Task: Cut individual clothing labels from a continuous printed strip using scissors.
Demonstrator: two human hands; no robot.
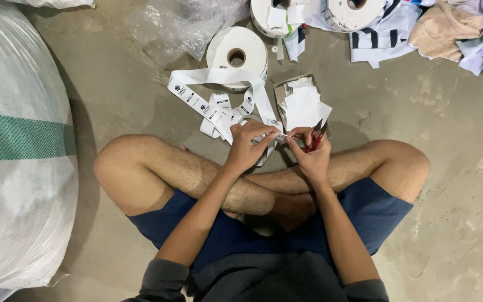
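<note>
The person sits cross-legged on the floor (448, 168). The left hand (247, 146) pinches the end of the label tape (216, 112), which trails to the roll (237, 56) at 12 o'clock. The right hand (308, 151) is clenched on red snips (315, 137), touching the tape end. Judged step: cutting off 1 label. Next calls for a square cut. The blades and tape end are mostly hidden by fingers. A box (303, 103) of cut pieces sits at 1 o'clock.
</note>
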